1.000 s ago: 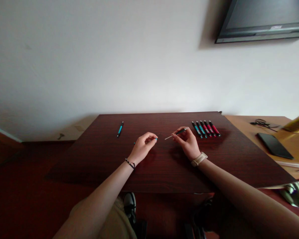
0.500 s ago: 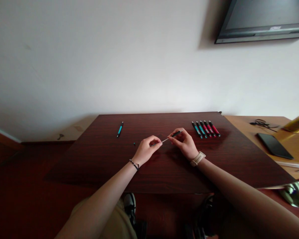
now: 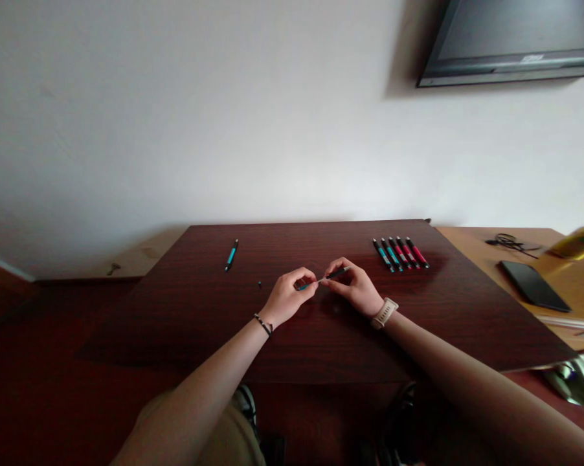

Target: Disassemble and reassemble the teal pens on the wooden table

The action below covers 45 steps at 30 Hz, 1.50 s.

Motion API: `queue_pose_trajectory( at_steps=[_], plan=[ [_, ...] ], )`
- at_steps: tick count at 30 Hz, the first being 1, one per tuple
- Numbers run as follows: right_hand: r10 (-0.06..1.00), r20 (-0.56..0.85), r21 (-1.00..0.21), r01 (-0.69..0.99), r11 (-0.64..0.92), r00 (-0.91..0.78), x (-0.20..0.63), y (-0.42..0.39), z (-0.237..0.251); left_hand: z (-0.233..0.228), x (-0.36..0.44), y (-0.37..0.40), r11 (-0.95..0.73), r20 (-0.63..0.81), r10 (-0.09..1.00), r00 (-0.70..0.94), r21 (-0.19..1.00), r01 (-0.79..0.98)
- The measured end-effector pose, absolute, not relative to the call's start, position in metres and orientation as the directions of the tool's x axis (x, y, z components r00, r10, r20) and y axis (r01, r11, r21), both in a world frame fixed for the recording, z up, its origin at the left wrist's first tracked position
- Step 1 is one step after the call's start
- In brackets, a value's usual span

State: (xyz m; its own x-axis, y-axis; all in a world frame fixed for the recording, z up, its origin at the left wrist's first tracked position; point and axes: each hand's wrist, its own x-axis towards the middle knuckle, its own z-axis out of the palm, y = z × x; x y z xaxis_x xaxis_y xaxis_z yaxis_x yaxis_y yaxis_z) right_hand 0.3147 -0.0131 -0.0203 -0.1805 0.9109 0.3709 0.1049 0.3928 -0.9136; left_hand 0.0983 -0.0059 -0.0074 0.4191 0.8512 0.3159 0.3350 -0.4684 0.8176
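Note:
Both my hands meet over the middle of a dark wooden table (image 3: 185,323). My left hand (image 3: 290,299) pinches a teal pen barrel (image 3: 303,285). My right hand (image 3: 354,288) grips the black pen end with its thin white refill (image 3: 331,276), whose tip points into the barrel. A small dark pen part (image 3: 259,283) lies on the table just left of my left hand.
A teal pen (image 3: 230,254) lies alone at the far left of the table. A row of several teal and red pens (image 3: 401,252) lies at the far right. On the lighter table to the right lie a black phone (image 3: 533,285) and a cable (image 3: 508,241).
My hands have come together from apart. The refill tip in my right hand now meets the teal barrel in my left hand.

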Motion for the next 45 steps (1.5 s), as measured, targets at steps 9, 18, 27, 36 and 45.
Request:
queue_pose_trajectory(
  at_steps=[9,18,27,36,45],
  plan=[
    [0.948,0.278,-0.96,-0.004,0.281,-0.154,0.3156,-0.0147,-0.0207,-0.005,0.0936,-0.0075,-0.444,0.328,0.88,0.342,0.823,0.355],
    [0.951,0.285,-0.957,0.014,0.288,-0.118,0.3172,-0.0128,-0.0256,-0.0084,0.0911,-0.0074,-0.435,0.324,0.887,0.328,0.824,0.363],
    [0.939,0.293,-0.946,0.088,0.313,-0.182,0.316,-0.0152,-0.0194,-0.0102,0.0915,-0.0058,-0.419,0.31,0.895,0.321,0.831,0.367],
    [0.926,0.303,-0.938,0.098,0.331,-0.227,0.3156,-0.0109,-0.0276,-0.0122,0.0898,-0.0059,-0.413,0.307,0.898,0.316,0.837,0.36],
    [0.926,0.284,-0.945,0.092,0.315,-0.25,0.317,-0.0094,-0.0261,-0.0119,0.0889,-0.0059,-0.419,0.316,0.896,0.313,0.837,0.352]
  ],
)
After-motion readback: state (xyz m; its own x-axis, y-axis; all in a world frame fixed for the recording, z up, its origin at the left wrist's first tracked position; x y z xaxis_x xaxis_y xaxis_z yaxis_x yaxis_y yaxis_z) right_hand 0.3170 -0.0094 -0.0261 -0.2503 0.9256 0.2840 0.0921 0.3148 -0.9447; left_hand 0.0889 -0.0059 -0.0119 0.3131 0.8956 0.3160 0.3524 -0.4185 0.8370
